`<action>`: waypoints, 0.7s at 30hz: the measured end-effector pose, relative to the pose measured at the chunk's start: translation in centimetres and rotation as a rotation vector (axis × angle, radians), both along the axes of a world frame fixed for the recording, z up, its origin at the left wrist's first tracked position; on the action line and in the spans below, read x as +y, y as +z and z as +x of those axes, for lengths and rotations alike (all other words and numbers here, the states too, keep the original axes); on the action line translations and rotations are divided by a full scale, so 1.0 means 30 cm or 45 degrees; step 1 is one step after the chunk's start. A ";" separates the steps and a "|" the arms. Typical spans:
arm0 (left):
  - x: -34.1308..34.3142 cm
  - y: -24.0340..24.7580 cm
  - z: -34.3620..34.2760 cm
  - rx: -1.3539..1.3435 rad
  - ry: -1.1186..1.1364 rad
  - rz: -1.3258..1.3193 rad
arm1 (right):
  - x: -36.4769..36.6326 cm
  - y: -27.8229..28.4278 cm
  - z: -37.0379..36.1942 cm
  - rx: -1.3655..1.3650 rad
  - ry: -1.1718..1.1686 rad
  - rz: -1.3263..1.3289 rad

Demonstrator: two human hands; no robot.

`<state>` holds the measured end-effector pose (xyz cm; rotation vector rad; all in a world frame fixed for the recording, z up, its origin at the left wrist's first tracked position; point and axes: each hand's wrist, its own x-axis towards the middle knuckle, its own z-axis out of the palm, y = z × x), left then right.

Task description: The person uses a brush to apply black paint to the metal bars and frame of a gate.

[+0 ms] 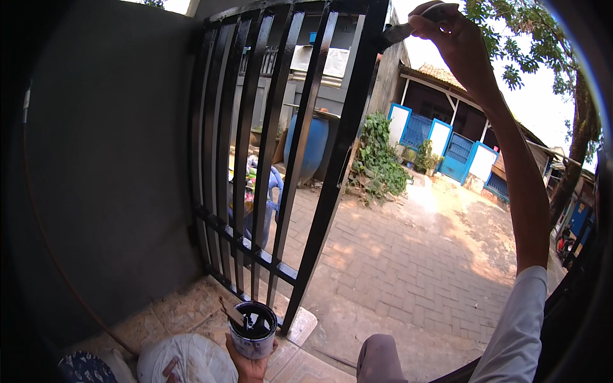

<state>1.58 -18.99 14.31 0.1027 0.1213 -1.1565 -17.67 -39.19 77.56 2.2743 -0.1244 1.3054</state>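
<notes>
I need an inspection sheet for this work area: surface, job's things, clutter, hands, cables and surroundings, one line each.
Surface: tiled doorstep, then brick-paved yard.
Job's things: black barred metal gate; flat paintbrush at its top edge; small round tub of black paint with a stick in it.
Clutter: white plastic bag and patterned cloth on the step.
Hands: right hand raised, gripping the paintbrush; left hand holding the tub from below.
Cables: thin cord down the grey wall.
Surroundings: blue barrel, plants, house with blue shutters, tree.
</notes>
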 end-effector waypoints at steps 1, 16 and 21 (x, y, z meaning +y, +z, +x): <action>-0.003 0.012 -0.008 0.001 -0.008 -0.008 | -0.009 0.078 -0.006 -0.072 -0.194 -0.156; -0.005 0.038 -0.010 -0.004 -0.003 -0.026 | 0.036 -0.320 0.058 0.633 0.049 -0.554; 0.001 0.041 -0.003 -0.075 0.007 -0.110 | 0.037 -0.448 0.055 0.545 0.022 -0.406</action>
